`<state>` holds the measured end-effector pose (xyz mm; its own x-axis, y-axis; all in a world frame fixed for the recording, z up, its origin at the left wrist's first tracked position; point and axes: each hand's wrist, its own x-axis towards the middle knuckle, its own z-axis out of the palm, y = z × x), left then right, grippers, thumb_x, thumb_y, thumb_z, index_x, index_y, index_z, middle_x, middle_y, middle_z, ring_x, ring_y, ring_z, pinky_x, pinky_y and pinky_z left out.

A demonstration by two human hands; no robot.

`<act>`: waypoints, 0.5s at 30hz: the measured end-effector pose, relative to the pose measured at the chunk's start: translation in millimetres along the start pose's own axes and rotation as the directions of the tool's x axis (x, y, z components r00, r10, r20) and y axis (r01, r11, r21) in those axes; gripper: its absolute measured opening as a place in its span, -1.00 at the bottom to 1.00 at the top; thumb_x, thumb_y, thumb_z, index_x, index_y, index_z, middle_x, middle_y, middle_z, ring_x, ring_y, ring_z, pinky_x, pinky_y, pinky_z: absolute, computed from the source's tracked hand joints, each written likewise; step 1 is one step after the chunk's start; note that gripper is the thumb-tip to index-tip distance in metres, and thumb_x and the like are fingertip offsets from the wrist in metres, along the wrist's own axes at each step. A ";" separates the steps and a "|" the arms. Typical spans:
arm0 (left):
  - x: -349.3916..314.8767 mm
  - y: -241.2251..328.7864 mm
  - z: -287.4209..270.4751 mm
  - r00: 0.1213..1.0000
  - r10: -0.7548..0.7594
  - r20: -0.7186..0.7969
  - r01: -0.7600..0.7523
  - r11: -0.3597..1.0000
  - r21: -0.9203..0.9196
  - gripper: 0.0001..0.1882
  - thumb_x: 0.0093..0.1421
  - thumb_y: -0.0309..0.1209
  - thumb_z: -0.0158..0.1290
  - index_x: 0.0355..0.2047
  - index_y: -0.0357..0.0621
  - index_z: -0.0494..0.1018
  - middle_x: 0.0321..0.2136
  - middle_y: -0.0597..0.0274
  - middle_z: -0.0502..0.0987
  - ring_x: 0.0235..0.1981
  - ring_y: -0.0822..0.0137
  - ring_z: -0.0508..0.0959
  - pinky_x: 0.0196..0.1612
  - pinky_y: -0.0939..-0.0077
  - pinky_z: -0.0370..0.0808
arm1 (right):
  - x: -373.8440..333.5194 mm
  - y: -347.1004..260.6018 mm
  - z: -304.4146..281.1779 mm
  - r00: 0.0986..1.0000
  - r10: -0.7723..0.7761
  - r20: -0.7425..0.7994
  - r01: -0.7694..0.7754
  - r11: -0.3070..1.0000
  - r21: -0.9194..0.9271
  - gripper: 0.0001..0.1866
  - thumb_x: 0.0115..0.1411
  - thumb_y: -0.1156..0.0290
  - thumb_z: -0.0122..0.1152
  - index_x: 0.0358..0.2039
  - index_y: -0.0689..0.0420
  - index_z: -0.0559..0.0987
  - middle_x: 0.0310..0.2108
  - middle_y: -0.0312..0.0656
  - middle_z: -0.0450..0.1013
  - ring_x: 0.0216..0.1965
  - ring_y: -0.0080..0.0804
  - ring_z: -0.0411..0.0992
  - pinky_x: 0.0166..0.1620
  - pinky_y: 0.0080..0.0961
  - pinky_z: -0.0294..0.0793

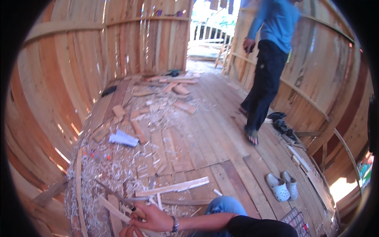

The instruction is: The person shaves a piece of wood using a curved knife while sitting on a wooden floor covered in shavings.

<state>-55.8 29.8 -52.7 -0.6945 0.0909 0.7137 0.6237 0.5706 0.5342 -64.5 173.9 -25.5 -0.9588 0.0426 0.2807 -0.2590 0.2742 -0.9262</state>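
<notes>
My right hand (154,218), with a bracelet at the wrist and a black sleeve further up the arm, is closed round the wooden handle of a long, thin-bladed knife (114,192). The blade points away to the far left, above a pale wooden strip (112,208). At the lower edge, just below the right hand, part of my left hand (129,231) shows with its fingers bent on the near end of that strip. The rest of this hand is cut off by the frame. Curled wood shavings (90,197) lie thickly around and beyond the strip.
A longer pale stick (173,186) lies ahead on the plank floor (213,134). Wood offcuts (181,89) and a whitish folded sheet (123,138) lie farther off. A person in blue (270,59) stands at the right, near the doorway. Light clogs (281,186) sit at right.
</notes>
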 end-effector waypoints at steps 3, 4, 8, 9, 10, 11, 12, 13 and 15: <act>-0.7 5.3 -4.6 0.997 0.054 -0.055 -0.050 0.996 0.070 -0.85 0.15 -0.47 0.17 -0.27 -0.26 0.55 -0.29 -0.05 0.55 -0.33 0.01 0.56 -0.28 0.24 0.53 | -5.1 10.1 10.7 0.998 -0.033 -0.052 0.037 0.995 0.089 -0.64 0.13 0.35 0.26 -0.16 0.25 0.36 -0.47 -0.07 0.52 -0.44 -0.16 0.53 -0.32 -0.36 0.48; -6.2 2.4 -4.5 0.995 0.093 -0.045 -0.091 0.994 0.061 -0.84 0.17 -0.47 0.14 -0.25 -0.27 0.53 -0.28 -0.07 0.54 -0.31 -0.02 0.55 -0.26 0.20 0.52 | -11.5 8.0 8.6 0.997 -0.025 -0.067 0.031 0.995 0.097 -0.64 0.13 0.35 0.26 -0.16 0.25 0.36 -0.46 -0.08 0.52 -0.44 -0.17 0.52 -0.31 -0.37 0.48; -13.8 19.7 -5.5 0.986 0.159 0.044 -0.162 0.984 0.076 -0.79 0.27 -0.45 0.00 -0.17 -0.35 0.46 -0.23 -0.16 0.52 -0.18 -0.12 0.49 -0.12 0.10 0.45 | -37.5 9.2 3.9 0.989 -0.018 -0.150 0.042 0.987 0.154 -0.65 0.15 0.31 0.27 -0.19 0.23 0.38 -0.41 -0.12 0.53 -0.39 -0.31 0.51 -0.27 -0.41 0.46; -18.4 25.5 -4.6 0.983 0.156 0.094 -0.164 0.983 0.081 -0.78 0.28 -0.44 -0.02 -0.17 -0.36 0.45 -0.22 -0.17 0.51 -0.17 -0.12 0.49 -0.11 0.11 0.45 | -48.7 2.0 -4.3 0.981 -0.001 -0.193 0.026 0.992 0.126 -0.65 0.15 0.30 0.27 -0.19 0.22 0.38 -0.40 -0.13 0.53 -0.38 -0.34 0.51 -0.26 -0.42 0.46; -22.9 32.1 -4.7 0.978 0.153 0.143 -0.167 0.982 0.090 -0.77 0.29 -0.43 -0.05 -0.17 -0.38 0.45 -0.22 -0.18 0.51 -0.16 -0.12 0.48 -0.10 0.13 0.44 | -59.1 -3.9 -10.6 0.972 0.012 -0.235 0.012 0.995 0.102 -0.66 0.16 0.29 0.27 -0.20 0.22 0.38 -0.39 -0.13 0.52 -0.37 -0.37 0.50 -0.26 -0.43 0.46; -27.9 40.0 -6.0 0.977 0.134 0.163 -0.140 0.990 0.025 -0.82 0.27 -0.43 -0.01 -0.20 -0.31 0.45 -0.24 -0.09 0.49 -0.16 -0.06 0.47 -0.07 0.10 0.42 | -69.3 -3.8 -14.7 0.964 -0.005 -0.265 0.036 0.993 0.115 -0.68 0.17 0.27 0.26 -0.24 0.21 0.40 -0.42 -0.16 0.49 -0.38 -0.44 0.46 -0.27 -0.46 0.44; -36.7 50.6 1.7 0.972 0.121 0.203 -0.112 0.992 -0.055 -0.86 0.25 -0.44 0.02 -0.23 -0.23 0.44 -0.27 0.00 0.47 -0.15 0.01 0.47 -0.04 0.07 0.40 | -85.2 -0.1 -25.8 0.958 0.005 -0.288 0.014 0.998 0.064 -0.69 0.12 0.28 0.28 -0.34 0.19 0.35 -0.48 -0.20 0.40 -0.43 -0.42 0.37 -0.33 -0.44 0.38; -42.9 59.6 3.2 0.968 0.103 0.230 -0.077 0.990 -0.120 -0.89 0.23 -0.44 0.05 -0.25 -0.16 0.44 -0.30 0.10 0.45 -0.15 0.08 0.46 -0.01 0.04 0.37 | -98.6 -1.8 -33.2 0.956 0.005 -0.294 0.000 1.000 0.016 -0.67 0.07 0.29 0.30 -0.44 0.16 0.31 -0.53 -0.23 0.32 -0.48 -0.40 0.27 -0.39 -0.41 0.32; -57.9 73.9 -0.1 0.880 0.321 0.349 -0.382 0.916 0.121 -0.91 0.21 -0.44 0.06 -0.30 -0.16 0.43 -0.31 0.10 0.45 -0.20 0.07 0.47 -0.10 0.12 0.41 | -122.6 2.0 -43.2 0.941 -0.047 -0.336 0.042 0.999 -0.021 -0.59 0.00 0.33 0.31 -0.58 0.10 0.18 -0.60 -0.26 0.21 -0.54 -0.43 0.18 -0.47 -0.41 0.24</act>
<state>30.6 66.7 -54.5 -0.5361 0.5484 0.6418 0.7935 0.5867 0.1616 57.5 210.7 -50.8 -0.8506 0.3504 0.3920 -0.2963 0.2963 -0.9080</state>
